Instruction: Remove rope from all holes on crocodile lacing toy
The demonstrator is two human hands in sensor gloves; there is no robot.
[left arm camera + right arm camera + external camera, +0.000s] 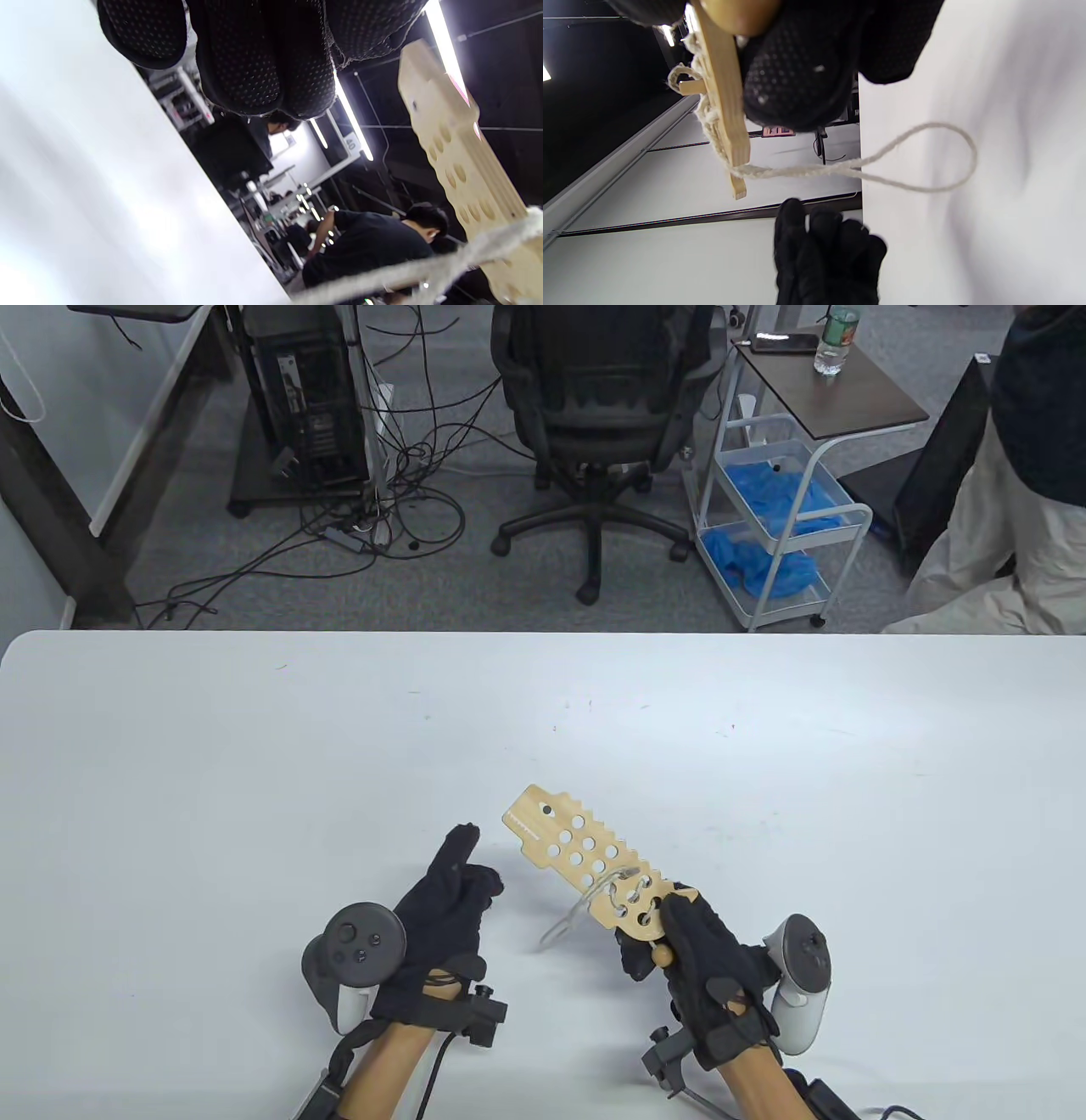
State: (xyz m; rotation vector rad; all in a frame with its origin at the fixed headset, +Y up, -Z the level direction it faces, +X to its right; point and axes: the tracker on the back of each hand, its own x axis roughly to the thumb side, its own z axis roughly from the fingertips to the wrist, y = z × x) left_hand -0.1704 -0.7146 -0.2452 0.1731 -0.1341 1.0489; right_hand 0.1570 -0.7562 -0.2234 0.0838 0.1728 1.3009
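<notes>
The wooden crocodile lacing toy (pixel 585 853) is held tilted above the white table (pixel 254 780). My right hand (pixel 666 937) grips its near end, with a wooden bead (pixel 661 955) by the fingers. The white rope (pixel 577 909) is threaded through the holes nearest my right hand, and a slack loop hangs down towards the table. My left hand (pixel 471 865) is to the left of the toy, fingers extended and holding nothing. The right wrist view shows the toy edge-on (pixel 725 106), the rope loop (pixel 925 169) and my left hand (pixel 827 258). The left wrist view shows the toy (pixel 462 169) and the rope (pixel 424 271).
Beyond the table's far edge stand an office chair (pixel 594 415), a white cart (pixel 780 517) with blue cloths, and cables on the floor. A person stands at the far right (pixel 1018 475).
</notes>
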